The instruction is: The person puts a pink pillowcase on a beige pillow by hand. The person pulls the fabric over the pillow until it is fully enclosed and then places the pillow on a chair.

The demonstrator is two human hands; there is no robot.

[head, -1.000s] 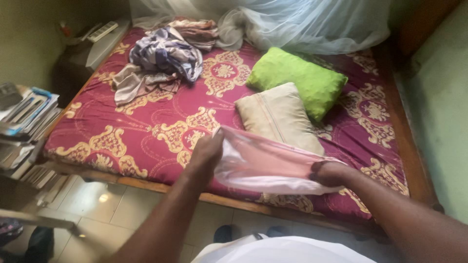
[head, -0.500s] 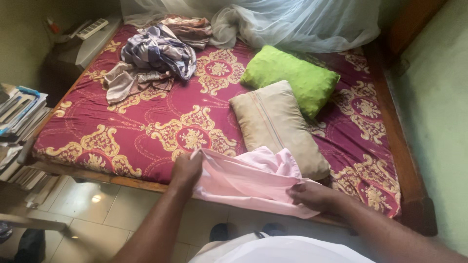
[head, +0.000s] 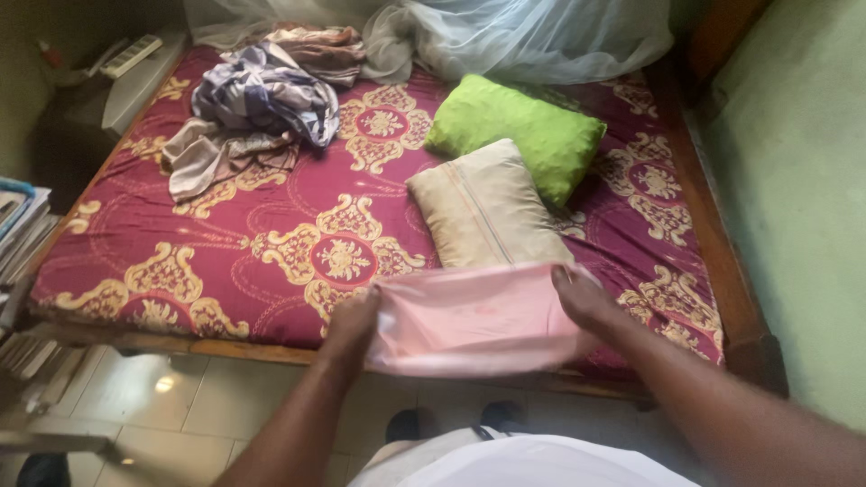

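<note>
A pale pink cloth is stretched flat between both my hands over the near edge of the bed. My left hand grips its left edge and my right hand grips its right edge. Just beyond the cloth lies a beige pillow, and a bright green pillow rests behind that one. Both lie on a maroon mattress with gold patterns.
A heap of crumpled clothes lies at the bed's far left. A pale blue mosquito net is bunched at the head. A wooden bed frame runs along the green wall. Stacked books stand left, above a tiled floor.
The pink cloth went from loose and bunched to pulled flat between my hands. My right hand moved up to its right edge. The view shifted right.
</note>
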